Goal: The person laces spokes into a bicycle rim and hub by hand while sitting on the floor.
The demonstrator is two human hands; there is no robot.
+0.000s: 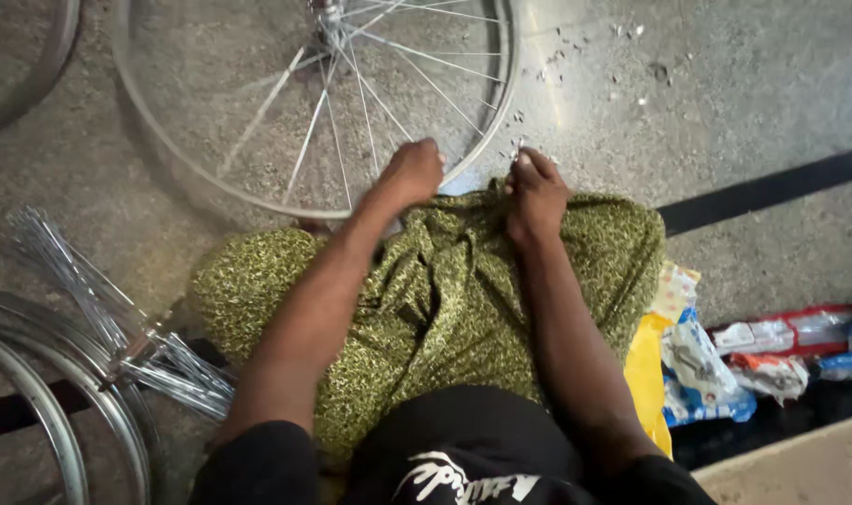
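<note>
Two hands are out in front of us, both down at the near rim of the wheel point(314, 112). Our left hand point(412, 173) is curled into a fist right on the rim, fingers tucked under; we cannot tell whether it is pinching a spoke or only the metal edge. Our right hand point(536, 192) is bunched too, fingertips pressed together just beside the rim, resting on the green patterned cloth point(444, 299) over our knees; what it grips, if anything, is too small to make out. The wheel lies flat on the speckled floor point(744, 84), its hub point(328, 14) at the top edge, thin spokes fanning towards us. Down on our left, a bundle of loose spokes point(117, 318) lies across more bare rims point(33, 374). Over on our right, a yellow bag point(645, 374) and some plastic packets point(772, 355) sit against the dark floor strip point(772, 192).
</note>
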